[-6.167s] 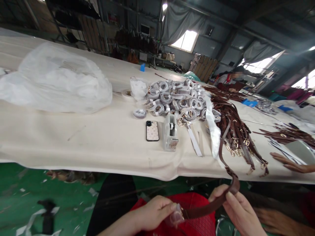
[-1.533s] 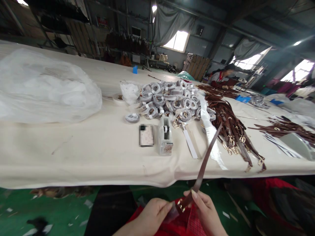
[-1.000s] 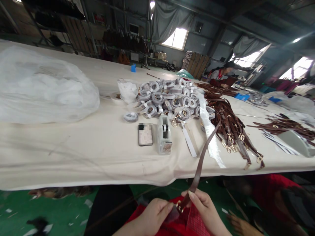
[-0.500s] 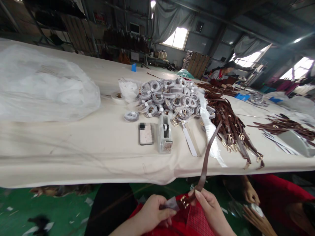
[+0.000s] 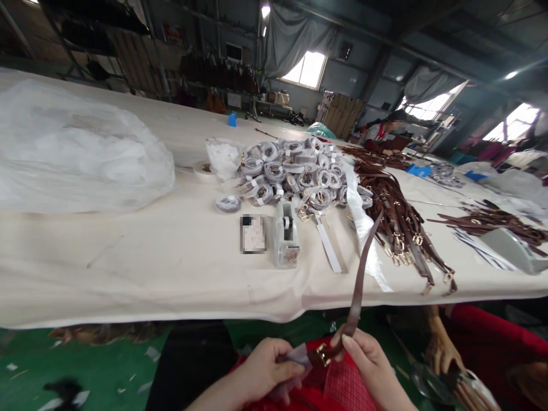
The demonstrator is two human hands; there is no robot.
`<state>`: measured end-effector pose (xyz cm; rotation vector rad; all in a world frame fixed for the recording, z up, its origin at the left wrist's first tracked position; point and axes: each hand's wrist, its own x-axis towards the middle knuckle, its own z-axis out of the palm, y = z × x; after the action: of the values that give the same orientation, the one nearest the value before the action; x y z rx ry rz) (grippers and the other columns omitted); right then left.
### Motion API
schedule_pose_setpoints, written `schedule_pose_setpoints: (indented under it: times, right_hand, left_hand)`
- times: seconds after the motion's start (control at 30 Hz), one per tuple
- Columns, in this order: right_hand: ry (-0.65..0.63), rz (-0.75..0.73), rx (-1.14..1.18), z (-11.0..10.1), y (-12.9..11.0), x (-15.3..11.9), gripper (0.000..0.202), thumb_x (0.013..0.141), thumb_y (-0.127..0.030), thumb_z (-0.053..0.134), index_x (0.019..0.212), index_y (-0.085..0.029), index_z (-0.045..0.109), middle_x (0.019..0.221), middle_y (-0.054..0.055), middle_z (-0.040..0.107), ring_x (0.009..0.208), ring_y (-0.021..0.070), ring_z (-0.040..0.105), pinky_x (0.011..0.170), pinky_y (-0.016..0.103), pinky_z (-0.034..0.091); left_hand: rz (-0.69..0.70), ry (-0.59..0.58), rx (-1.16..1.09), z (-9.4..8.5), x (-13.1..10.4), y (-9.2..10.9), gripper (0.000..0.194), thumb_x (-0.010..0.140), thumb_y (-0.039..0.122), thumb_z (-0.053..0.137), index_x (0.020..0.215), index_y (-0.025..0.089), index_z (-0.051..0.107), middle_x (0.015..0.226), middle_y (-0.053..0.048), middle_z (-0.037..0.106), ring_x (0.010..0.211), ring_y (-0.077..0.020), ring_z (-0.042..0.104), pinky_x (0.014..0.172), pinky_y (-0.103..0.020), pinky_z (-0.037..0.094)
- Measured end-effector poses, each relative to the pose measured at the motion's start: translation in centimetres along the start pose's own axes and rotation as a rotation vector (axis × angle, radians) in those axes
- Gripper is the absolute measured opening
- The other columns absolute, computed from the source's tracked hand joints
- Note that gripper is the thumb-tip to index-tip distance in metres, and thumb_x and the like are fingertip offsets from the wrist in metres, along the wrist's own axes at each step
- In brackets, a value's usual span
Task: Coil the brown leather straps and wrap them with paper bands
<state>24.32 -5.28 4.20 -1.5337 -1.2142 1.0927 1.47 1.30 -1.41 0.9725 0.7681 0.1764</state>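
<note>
A brown leather strap [image 5: 357,291] runs from the strap pile on the table down to my lap. My right hand [image 5: 363,357] pinches it just beside a gold buckle [image 5: 322,354]. My left hand [image 5: 274,368] is closed round the strap's other part, which is wrapped in a greyish translucent sleeve [image 5: 298,355]. The buckle lies between my two hands. Above them on the table stand a tape dispenser [image 5: 286,234] and a flat pixelated item [image 5: 253,234]. White paper strips [image 5: 329,248] lie to the dispenser's right.
Coiled wrapped straps [image 5: 295,171] form a heap, with loose brown straps [image 5: 396,211] beside it. A large plastic bag [image 5: 85,154] lies at left. Another person's hands [image 5: 443,348] hold clear plastic at lower right. A person [image 5: 381,137] sits at the far side.
My hands have barely moved and still hold the strap; the buckle has shifted slightly to the right. The neighbouring person's hands have moved right and down with the plastic.
</note>
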Motion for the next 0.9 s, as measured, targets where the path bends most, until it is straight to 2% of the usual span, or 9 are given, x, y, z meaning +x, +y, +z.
schedule_pose_setpoints:
  times: [0.07,0.17,0.37,0.7,0.8,0.9]
  right_hand:
    - [0.0,0.005,-0.001,-0.7,0.0,-0.3,0.042,0.092,-0.051,0.055,0.071,-0.019,0.071,0.067,0.006,0.066,0.065,0.0216,0.062,0.067,0.033,0.048]
    - [0.033,0.008,-0.024,-1.4,0.1,-0.5,0.042,0.092,-0.052,0.055,0.074,-0.019,0.073,0.064,0.005,0.065,0.064,0.0218,0.061,0.067,0.034,0.048]
    - [0.031,-0.021,-0.054,-0.9,0.1,-0.2,0.041,0.092,-0.05,0.055,0.07,-0.019,0.07,0.068,0.006,0.066,0.066,0.0224,0.062,0.067,0.033,0.049]
    - [0.019,-0.003,-0.069,0.3,-0.2,0.3,0.043,0.091,-0.054,0.055,0.074,-0.019,0.073,0.064,0.006,0.067,0.062,0.0215,0.062,0.066,0.033,0.048]
    - [0.035,0.012,-0.048,0.5,-0.1,0.2,0.044,0.09,-0.056,0.056,0.074,-0.019,0.074,0.061,0.006,0.066,0.061,0.0212,0.062,0.065,0.032,0.047]
    - [0.053,0.044,-0.011,0.6,0.1,0.0,0.045,0.089,-0.057,0.057,0.078,-0.018,0.076,0.058,0.005,0.066,0.058,0.02,0.062,0.063,0.031,0.047]
  left_hand:
    - [0.028,-0.021,0.02,-0.4,-0.2,0.0,0.07,0.05,0.079,0.074,0.074,0.014,0.067,0.063,-0.003,0.069,0.051,-0.0142,0.058,0.05,-0.024,0.041]
    - [0.071,-0.027,0.074,-0.7,-0.3,-0.1,0.071,0.064,0.081,0.064,0.073,0.011,0.072,0.065,-0.004,0.069,0.057,-0.014,0.057,0.054,-0.023,0.039]
    - [0.105,-0.033,0.162,-0.2,-0.4,-0.1,0.078,0.078,0.082,0.046,0.075,0.009,0.075,0.065,-0.006,0.069,0.06,-0.0174,0.061,0.055,-0.024,0.04]
    - [0.135,-0.039,0.194,0.3,-0.6,0.4,0.081,0.079,0.082,0.042,0.077,0.009,0.077,0.067,-0.008,0.07,0.059,-0.0168,0.06,0.055,-0.024,0.043]
    - [0.156,-0.019,0.203,0.5,-0.5,0.5,0.083,0.081,0.082,0.039,0.077,0.008,0.076,0.063,-0.007,0.066,0.054,-0.0146,0.054,0.053,-0.023,0.04]
    - [0.198,0.014,0.239,0.5,-0.3,0.6,0.08,0.08,0.082,0.04,0.068,0.01,0.072,0.055,-0.001,0.055,0.051,-0.0113,0.042,0.049,-0.022,0.032]
